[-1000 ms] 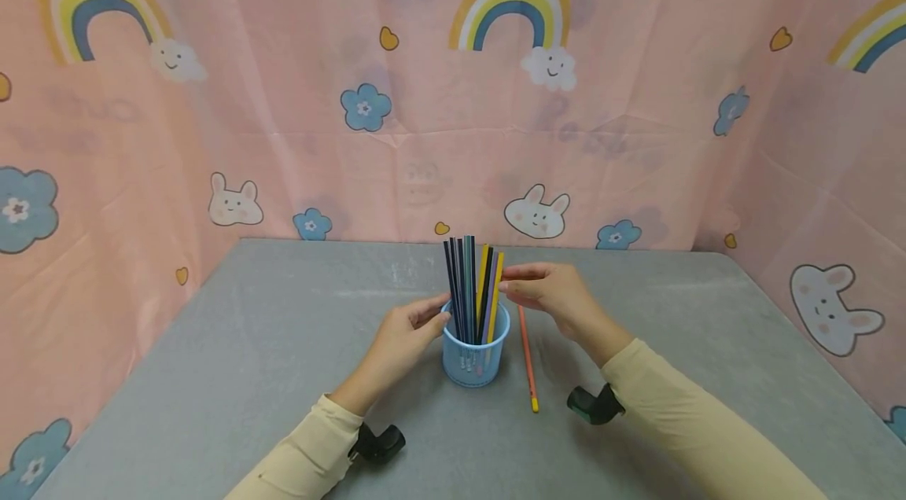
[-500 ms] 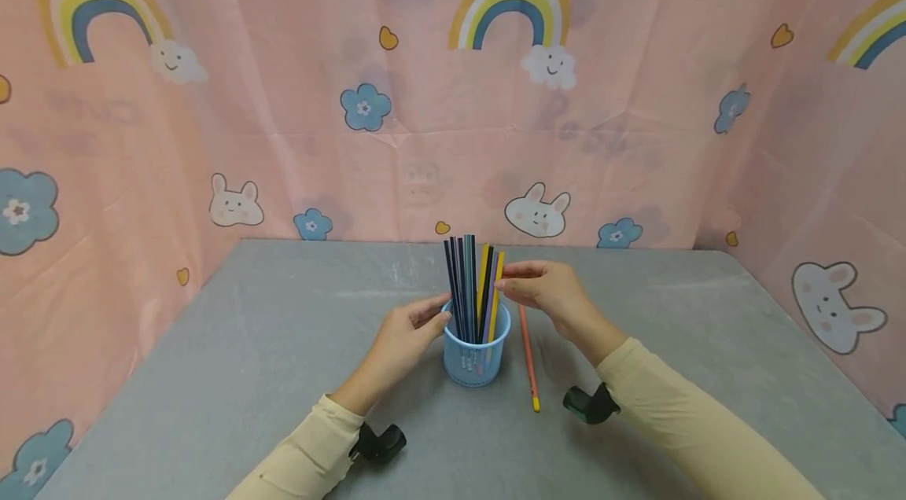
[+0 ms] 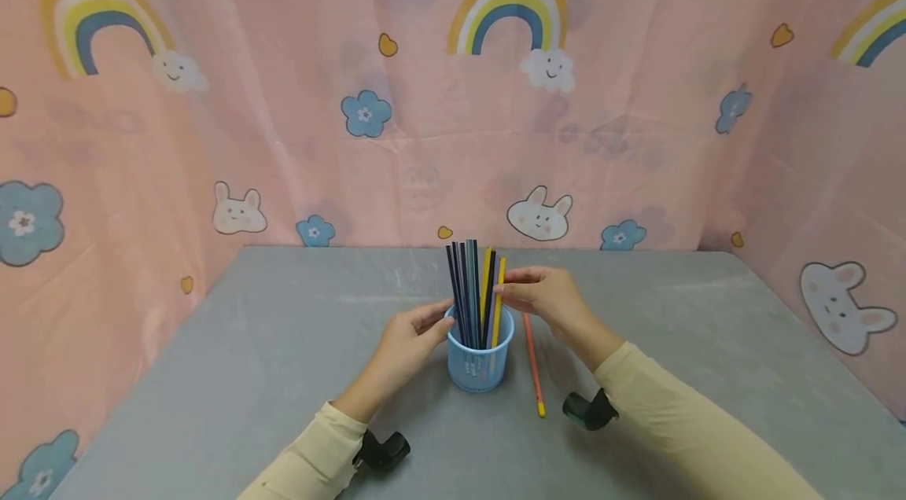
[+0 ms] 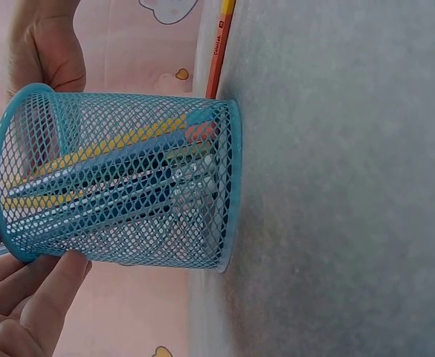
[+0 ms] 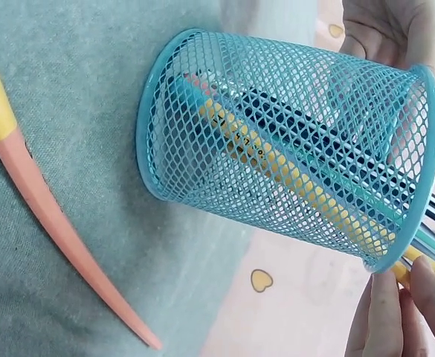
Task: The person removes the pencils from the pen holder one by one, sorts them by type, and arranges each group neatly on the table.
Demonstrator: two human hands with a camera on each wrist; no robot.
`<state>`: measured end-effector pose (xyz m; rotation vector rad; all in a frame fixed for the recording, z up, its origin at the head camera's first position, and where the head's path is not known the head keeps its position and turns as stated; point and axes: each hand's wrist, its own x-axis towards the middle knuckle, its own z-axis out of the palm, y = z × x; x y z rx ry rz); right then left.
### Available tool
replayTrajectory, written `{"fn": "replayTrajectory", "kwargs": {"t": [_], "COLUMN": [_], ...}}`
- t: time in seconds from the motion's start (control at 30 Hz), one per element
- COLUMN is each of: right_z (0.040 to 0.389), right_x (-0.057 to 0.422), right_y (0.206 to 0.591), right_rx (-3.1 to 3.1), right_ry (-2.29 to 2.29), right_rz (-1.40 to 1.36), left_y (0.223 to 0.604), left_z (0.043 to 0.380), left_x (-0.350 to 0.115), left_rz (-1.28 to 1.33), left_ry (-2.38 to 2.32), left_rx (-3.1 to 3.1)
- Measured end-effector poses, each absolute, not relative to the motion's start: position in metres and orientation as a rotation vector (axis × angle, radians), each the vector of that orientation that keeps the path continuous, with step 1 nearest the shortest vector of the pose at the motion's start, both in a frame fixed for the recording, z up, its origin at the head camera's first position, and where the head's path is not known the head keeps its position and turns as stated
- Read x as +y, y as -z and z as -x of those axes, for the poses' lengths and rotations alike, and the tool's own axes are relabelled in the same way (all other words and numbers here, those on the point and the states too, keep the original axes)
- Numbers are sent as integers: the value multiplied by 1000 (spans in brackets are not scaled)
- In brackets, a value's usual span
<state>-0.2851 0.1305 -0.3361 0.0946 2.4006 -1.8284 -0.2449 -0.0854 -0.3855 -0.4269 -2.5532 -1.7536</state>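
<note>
A light blue mesh pencil cup (image 3: 476,374) stands upright on the table, holding several dark, yellow and purple pencils. My left hand (image 3: 402,351) holds its rim on the left, thumb in front and fingers reaching behind. On the other side, my right hand (image 3: 555,303) pinches a yellow pencil (image 3: 496,327) between thumb and fingers, just above the rim; the pencil's lower end is inside the cup, seen through the mesh in the right wrist view. An orange pencil (image 3: 533,366) with a yellow end lies on the table to the right of the cup.
The grey table (image 3: 283,374) meets a pink printed curtain (image 3: 453,154) at the back and both sides. Black wrist cameras stick out from the left (image 3: 382,450) and right sleeve (image 3: 679,406).
My right fingers have moved slightly left, closing on the yellow pencil. The head view has tilted a little. My left hand stays at the cup's rim.
</note>
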Motion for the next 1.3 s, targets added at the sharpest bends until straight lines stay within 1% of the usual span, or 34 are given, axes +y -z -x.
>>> {"fn": "replayTrajectory", "kwargs": {"t": [0.27,0.9,1.3], "right_z": [283,287,284], "right_x": [136,146,144], "right_y": [332,301,284], "right_rx": [2424,2432,2432], "right_ry": [1832,1920,1922], "right_rz": [-50,21,51], "left_y": [385,385,385], "left_z": [243,247,244], "left_x": [-84,-83,-84], "left_rz": [418,401,411], "left_ry": [1780,1783,1761], "left_rx": [-2531,-2542,-2547]}}
